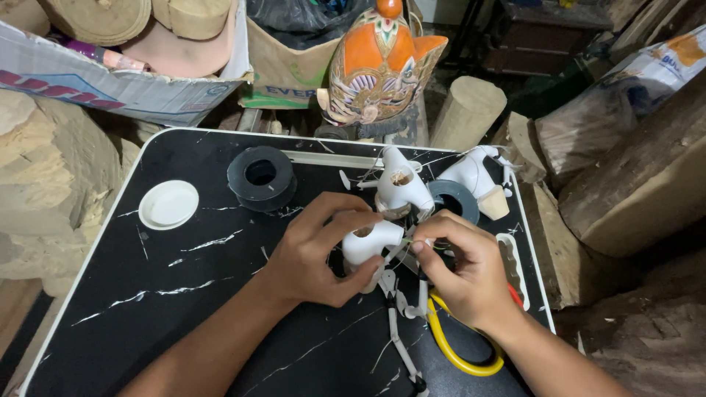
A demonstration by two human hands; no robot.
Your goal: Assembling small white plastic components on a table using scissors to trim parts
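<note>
Black marbled table [184, 294], cluttered workshop. Tape roll [261, 176] and white lid [168, 204] sit well left of the work. Left hand [316, 254] clamped on a white puppet piece [371, 241] above table centre. Right hand [467, 268] pinches shut on thin string [407, 251] beside it. Judgement: hold piece steady, keep string taut.

a woodcarving workshop: raw wood blocks [51, 176], painted carved mask [379, 66]

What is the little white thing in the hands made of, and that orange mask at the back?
The white piece held by the left hand looks like carved wood painted matte white: its hollow top shows bare tan. The orange mask also looks like carved wood, glossy paint with fine patterns. Neither is certain.
</note>
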